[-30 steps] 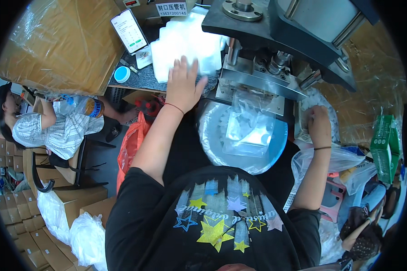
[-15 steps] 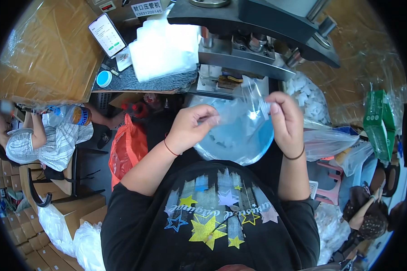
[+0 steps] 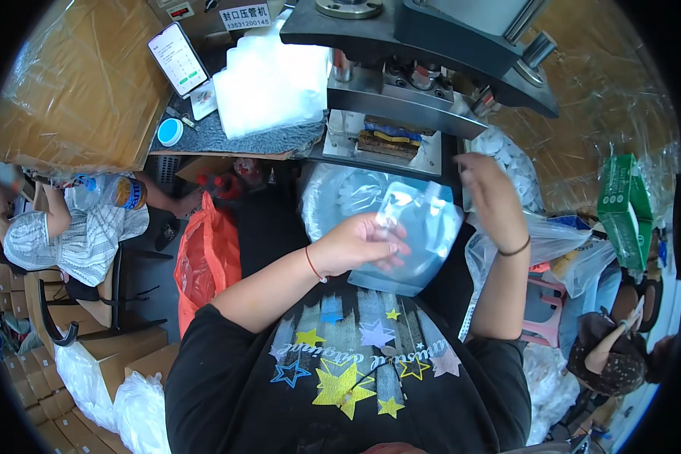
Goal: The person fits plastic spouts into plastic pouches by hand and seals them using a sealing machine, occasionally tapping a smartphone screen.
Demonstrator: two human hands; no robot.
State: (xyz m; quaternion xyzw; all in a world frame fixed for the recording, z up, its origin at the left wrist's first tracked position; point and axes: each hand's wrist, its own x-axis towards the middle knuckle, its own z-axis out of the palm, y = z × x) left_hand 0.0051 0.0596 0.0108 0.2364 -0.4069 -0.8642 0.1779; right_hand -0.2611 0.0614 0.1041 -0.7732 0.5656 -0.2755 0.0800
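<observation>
My left hand point(image 3: 365, 246) is in front of my chest, its thumb and fingers closed on a clear plastic bag point(image 3: 439, 227). The bag is see-through and shiny, and some of the fingers show through it. Behind and below the bag sits a large round tub lined with clear plastic point(image 3: 321, 200). To the right, my right hand point(image 3: 493, 193) is raised by the press's front edge, apart from the bag. Motion blurs its fingers. The metal press point(image 3: 408, 106) stands just beyond both hands, with a small block point(image 3: 390, 140) on its lower plate.
A stack of flat clear bags point(image 3: 272, 83) lies on the dark ledge at the left, beside a phone point(image 3: 178, 59) and a blue-lidded jar point(image 3: 170, 132). White scraps point(image 3: 507, 159) are heaped right of the press. An orange-red bag point(image 3: 204, 257) hangs at my left; people sit on both sides.
My left hand has moved right and nearer my body and now holds the plastic bag. The right hand, which gripped the bag, has let go and shifted to the right.
</observation>
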